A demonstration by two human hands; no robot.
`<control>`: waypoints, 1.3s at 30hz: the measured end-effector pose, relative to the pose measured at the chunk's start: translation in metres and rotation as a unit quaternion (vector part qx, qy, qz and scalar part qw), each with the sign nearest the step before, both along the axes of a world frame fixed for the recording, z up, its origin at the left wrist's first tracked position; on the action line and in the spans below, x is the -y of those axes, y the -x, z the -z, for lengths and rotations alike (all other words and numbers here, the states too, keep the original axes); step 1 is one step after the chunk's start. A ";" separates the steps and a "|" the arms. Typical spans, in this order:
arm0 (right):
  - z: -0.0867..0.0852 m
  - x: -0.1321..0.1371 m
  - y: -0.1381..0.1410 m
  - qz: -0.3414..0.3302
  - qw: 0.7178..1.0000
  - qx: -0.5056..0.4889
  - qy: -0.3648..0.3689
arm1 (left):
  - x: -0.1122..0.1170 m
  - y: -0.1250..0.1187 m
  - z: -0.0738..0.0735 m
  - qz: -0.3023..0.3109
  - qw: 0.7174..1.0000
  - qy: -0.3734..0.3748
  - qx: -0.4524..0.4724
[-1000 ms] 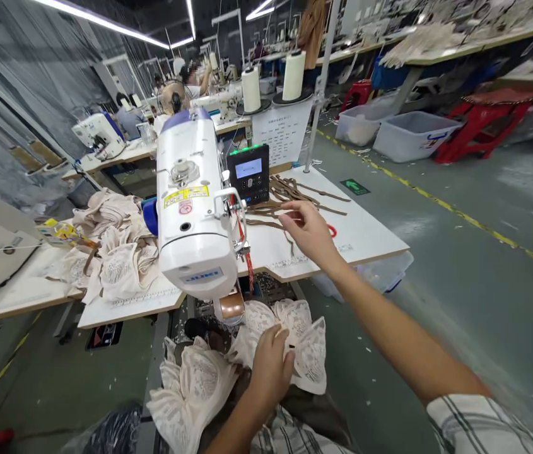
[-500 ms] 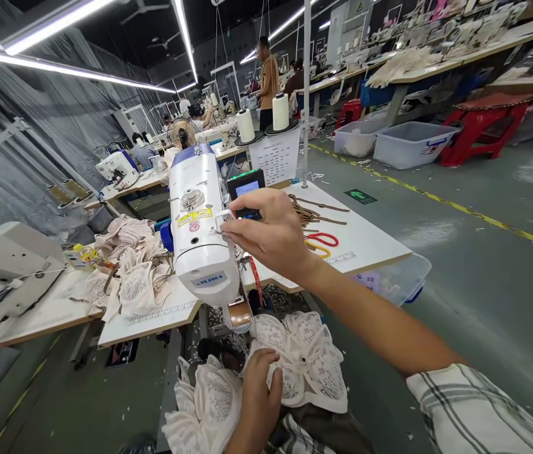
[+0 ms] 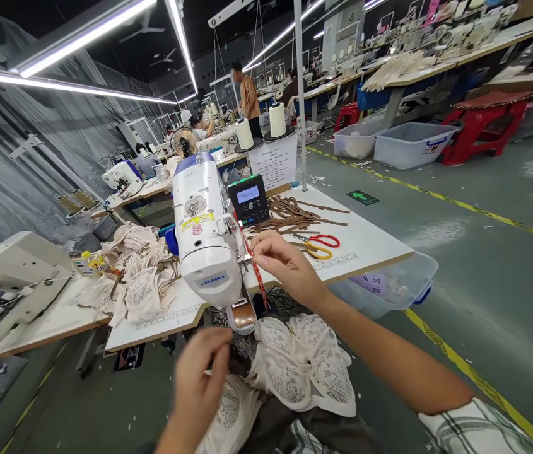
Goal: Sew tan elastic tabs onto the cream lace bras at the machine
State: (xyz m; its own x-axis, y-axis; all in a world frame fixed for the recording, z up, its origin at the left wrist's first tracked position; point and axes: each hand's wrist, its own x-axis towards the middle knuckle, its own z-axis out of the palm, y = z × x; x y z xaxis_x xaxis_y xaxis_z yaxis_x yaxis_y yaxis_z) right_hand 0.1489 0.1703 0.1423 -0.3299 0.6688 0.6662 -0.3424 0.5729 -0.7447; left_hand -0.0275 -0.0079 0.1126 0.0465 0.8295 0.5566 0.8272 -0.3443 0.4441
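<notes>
A white sewing machine (image 3: 207,233) stands before me with its head facing my lap. My right hand (image 3: 282,261) is beside the needle side of the head, thumb and fingertips pinched together close to a red patterned strip (image 3: 257,274); whatever they hold is too small to make out. My left hand (image 3: 202,372) is raised in front of the machine's narrow bed (image 3: 242,315), fingers curled in; what they hold, if anything, is hidden. Cream lace bras (image 3: 301,366) lie over my lap below both hands, one partly behind my left hand.
On the table right of the machine are a control panel (image 3: 249,198), brown straps (image 3: 289,214) and scissors with red and yellow handles (image 3: 320,246). Cream bra pieces (image 3: 140,271) are piled on the left. A clear plastic bin (image 3: 389,287) is under the table's right edge.
My right hand has come down from the upper side of the machine head to beside the red strip. My left hand has lifted off the lace bras and moved left and up.
</notes>
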 end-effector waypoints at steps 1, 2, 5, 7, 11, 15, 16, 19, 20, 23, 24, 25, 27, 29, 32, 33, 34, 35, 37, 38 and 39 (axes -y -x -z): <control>0.000 -0.001 0.000 0.002 1.000 0.000 0.009 | -0.008 0.008 -0.030 0.001 0.997 -0.046 -0.054; -0.001 -0.001 0.000 0.004 1.000 0.000 0.014 | -0.019 0.014 -0.061 -0.001 0.991 -0.089 -0.103; -0.001 -0.001 0.000 0.013 1.000 -0.006 0.006 | -0.065 0.020 -0.143 0.030 0.940 -0.173 -0.293; -0.002 0.001 -0.001 0.025 1.000 -0.014 -0.011 | -0.097 0.013 -0.178 0.091 0.899 -0.138 -0.406; -0.008 0.005 -0.005 0.070 0.996 -0.028 -0.053 | -0.139 -0.008 -0.196 0.139 0.868 -0.077 -0.470; -0.012 0.000 -0.010 0.084 0.994 -0.032 -0.062 | -0.147 -0.013 -0.185 0.150 0.855 -0.109 -0.484; -0.012 -0.002 -0.012 0.084 0.994 -0.031 -0.058 | -0.144 -0.011 -0.184 0.153 0.857 -0.121 -0.478; -0.008 -0.005 -0.016 0.083 0.995 -0.019 -0.043 | -0.124 -0.006 -0.182 0.142 0.885 -0.152 -0.417; -0.006 -0.003 -0.018 0.085 0.996 -0.015 -0.036 | -0.113 -0.007 -0.180 0.133 0.899 -0.158 -0.387; 0.005 0.009 -0.021 0.018 0.999 -0.012 0.038 | -0.075 -0.015 -0.154 0.125 0.943 -0.138 -0.276; 0.010 0.015 -0.021 -0.056 0.995 -0.004 0.087 | -0.063 -0.019 -0.138 0.164 0.951 -0.109 -0.239; 0.014 0.022 -0.020 -0.150 0.979 0.009 0.141 | -0.053 -0.024 -0.119 0.218 0.950 -0.083 -0.210; 0.023 0.034 -0.014 -0.318 0.916 0.027 0.244 | -0.039 -0.033 -0.077 0.281 0.937 -0.058 -0.200; 0.032 0.038 -0.005 -0.370 0.870 0.016 0.325 | -0.032 -0.040 -0.040 0.285 0.938 -0.055 -0.187; 0.047 0.028 0.016 -0.311 0.867 -0.011 0.389 | -0.027 -0.043 -0.013 0.261 0.954 -0.002 -0.148; 0.053 0.021 0.023 -0.290 0.869 -0.016 0.401 | -0.027 -0.042 -0.012 0.246 0.959 0.018 -0.143; 0.060 0.014 0.031 -0.273 0.867 -0.022 0.415 | -0.027 -0.040 -0.012 0.226 0.963 0.031 -0.145; 0.067 0.006 0.038 -0.261 0.863 -0.029 0.432 | -0.028 -0.038 -0.015 0.205 0.966 0.035 -0.152; 0.081 -0.009 0.049 -0.242 0.850 -0.044 0.465 | -0.030 -0.035 -0.020 0.166 0.970 0.032 -0.174; 0.088 -0.014 0.053 -0.232 0.847 -0.052 0.476 | -0.032 -0.035 -0.022 0.153 0.970 0.027 -0.185; 0.095 -0.017 0.054 -0.220 0.846 -0.059 0.482 | -0.035 -0.036 -0.022 0.145 0.970 0.018 -0.193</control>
State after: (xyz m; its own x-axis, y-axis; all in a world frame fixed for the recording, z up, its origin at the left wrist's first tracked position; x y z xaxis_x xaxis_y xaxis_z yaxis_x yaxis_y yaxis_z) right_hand 0.0951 0.1877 0.0476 -0.6584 0.7490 -0.0741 -0.4681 -0.4846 -0.7389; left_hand 0.0084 0.0274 0.1344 0.4806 0.7687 0.4221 0.8046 -0.5780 0.1365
